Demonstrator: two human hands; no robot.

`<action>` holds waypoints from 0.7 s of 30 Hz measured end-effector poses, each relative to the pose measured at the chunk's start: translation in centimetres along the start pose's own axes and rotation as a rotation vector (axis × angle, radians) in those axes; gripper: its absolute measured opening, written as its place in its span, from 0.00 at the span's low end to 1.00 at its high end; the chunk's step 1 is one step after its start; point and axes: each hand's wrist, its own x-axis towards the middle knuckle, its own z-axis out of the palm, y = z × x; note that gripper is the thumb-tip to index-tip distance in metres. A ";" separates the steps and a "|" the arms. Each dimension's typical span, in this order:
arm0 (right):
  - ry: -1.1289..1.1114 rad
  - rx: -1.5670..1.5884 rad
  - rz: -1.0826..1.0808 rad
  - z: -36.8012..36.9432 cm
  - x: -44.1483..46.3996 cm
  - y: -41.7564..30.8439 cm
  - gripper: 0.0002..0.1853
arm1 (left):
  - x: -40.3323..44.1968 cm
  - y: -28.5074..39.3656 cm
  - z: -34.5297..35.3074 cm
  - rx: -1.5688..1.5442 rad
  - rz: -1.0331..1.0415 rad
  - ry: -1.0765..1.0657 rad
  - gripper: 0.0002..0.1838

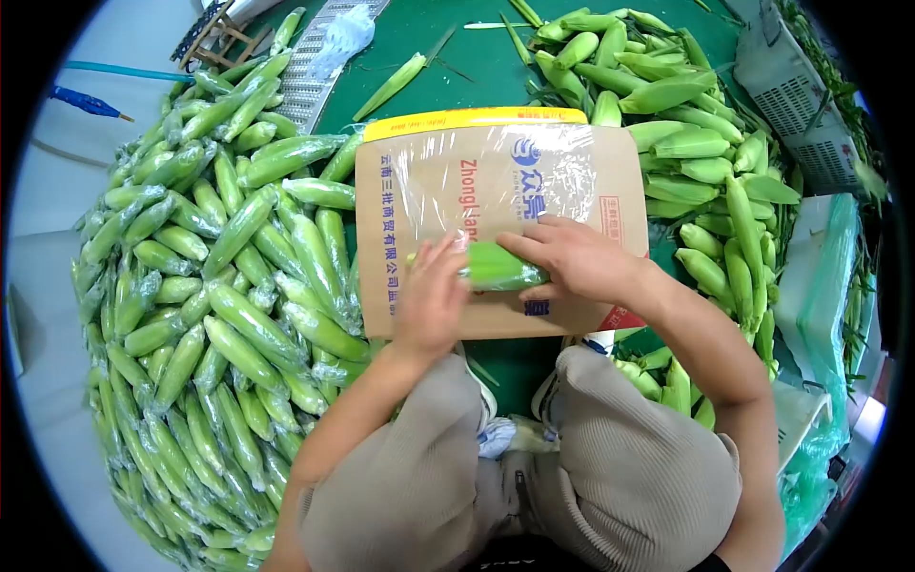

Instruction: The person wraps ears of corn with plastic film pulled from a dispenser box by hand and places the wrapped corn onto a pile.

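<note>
A green ear of corn in its husk (502, 268) lies crosswise on a printed brown cardboard box (410, 181), with shiny clear film about it. My right hand (583, 259) grips the ear's right end, thumb and fingers around it. At the other end is my left hand (434, 297), smeared by motion; its fingers are at the ear's tip, and their hold is unclear. Clear plastic film (562, 143) also shines across the box top, and a yellow strip (477, 119) runs along its far edge.
Film-wrapped corn ears (238, 334) form a large heap on the left. Unwrapped ears (701, 143) are piled on the right, beside a grey plastic crate (796, 95). A perforated metal strip (310, 91) and a loose husk (393, 86) lie on the green floor (457, 67).
</note>
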 end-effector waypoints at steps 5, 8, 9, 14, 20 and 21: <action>0.428 -0.221 0.233 -0.9 2.4 0.4 0.42 | 11.0 -0.4 1.5 0.623 0.086 -0.318 0.33; 0.333 -0.244 0.239 -1.4 5.1 2.5 0.46 | 19.0 -3.7 1.1 0.694 0.153 0.099 0.26; 0.299 -0.272 0.247 -1.4 5.7 2.9 0.46 | 19.9 -4.4 1.4 0.558 0.096 0.189 0.23; 0.207 -0.149 0.232 -2.4 8.0 7.0 0.40 | 14.8 0.1 2.4 0.570 0.448 0.002 0.28; -0.470 0.274 0.306 -7.1 6.9 3.0 0.40 | 10.2 0.2 1.2 0.458 0.338 -0.349 0.30; -0.669 0.283 0.414 -8.0 8.0 2.8 0.37 | 10.0 0.8 0.9 0.418 0.278 -0.434 0.31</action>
